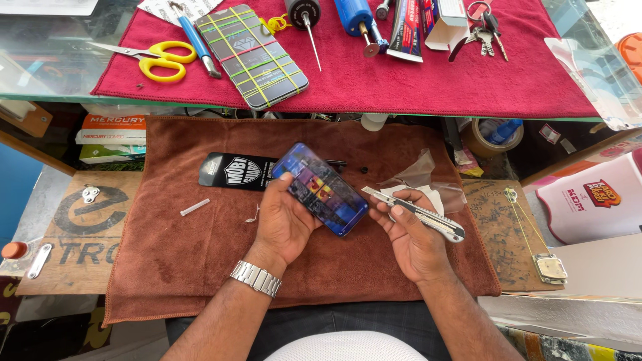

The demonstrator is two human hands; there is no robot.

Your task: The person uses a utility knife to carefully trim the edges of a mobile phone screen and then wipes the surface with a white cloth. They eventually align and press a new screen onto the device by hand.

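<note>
Gripping a smartphone (pixel 321 189) tilted above the brown cloth (pixel 200 267), left hand (pixel 284 224) was clamped on its lower edge. Right hand (pixel 411 237) was closed on a utility knife (pixel 418 214), blade beside the phone's lit screen.

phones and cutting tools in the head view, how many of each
Phones: 2 – one in the left hand, lit phone; one banded phone on the red cloth
Cutting tools: 2 – snap-off knife in the right hand; yellow scissors
Total: 4
</note>
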